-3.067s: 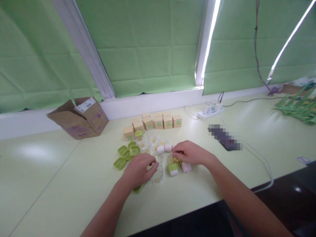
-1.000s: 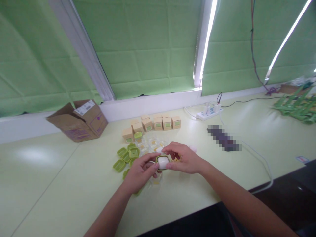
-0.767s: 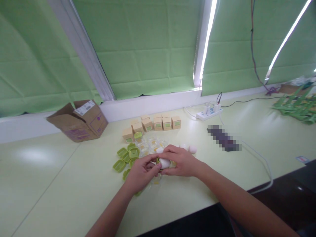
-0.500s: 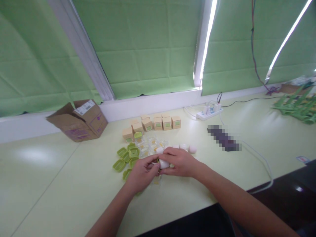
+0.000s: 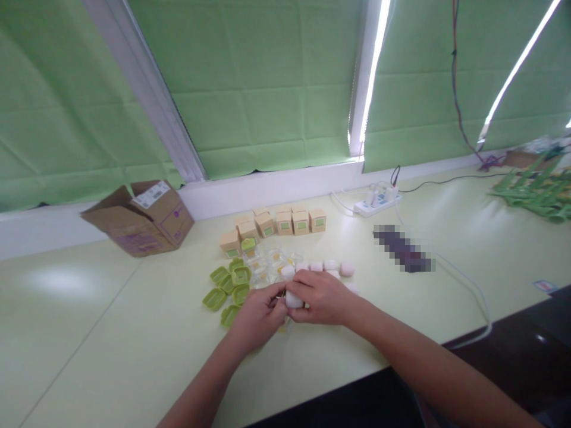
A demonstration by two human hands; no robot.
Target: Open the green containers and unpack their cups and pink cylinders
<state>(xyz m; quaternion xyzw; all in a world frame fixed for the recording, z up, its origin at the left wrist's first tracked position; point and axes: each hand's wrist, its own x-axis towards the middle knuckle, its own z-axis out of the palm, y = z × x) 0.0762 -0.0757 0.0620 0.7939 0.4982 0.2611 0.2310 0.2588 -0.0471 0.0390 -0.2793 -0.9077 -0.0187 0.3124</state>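
Note:
My right hand (image 5: 323, 297) is closed around a small white rounded piece (image 5: 294, 299), with the thumb below it and the fingers over the top. Against the left end of that piece, my left hand (image 5: 261, 312) pinches with thumb and fingertips; what lies between them is mostly hidden. Just behind the hands stand clear plastic pieces with yellow parts (image 5: 261, 270). Green shallow dishes (image 5: 215, 299) are grouped to the left of my left hand. More white and pale pink rounded pieces (image 5: 347, 268) sit beyond and beside my right hand.
Several small tan boxes with green labels (image 5: 300, 223) stand in a row behind. An open cardboard box (image 5: 151, 217) is at the back left. A power strip (image 5: 377, 202) with cables, a pixelated dark object (image 5: 404, 249) and green items (image 5: 530, 187) lie to the right.
Both hands have come slightly lower and nearer with the white rounded piece. More of the pale pink pieces show behind my right hand. The grip looks much the same.

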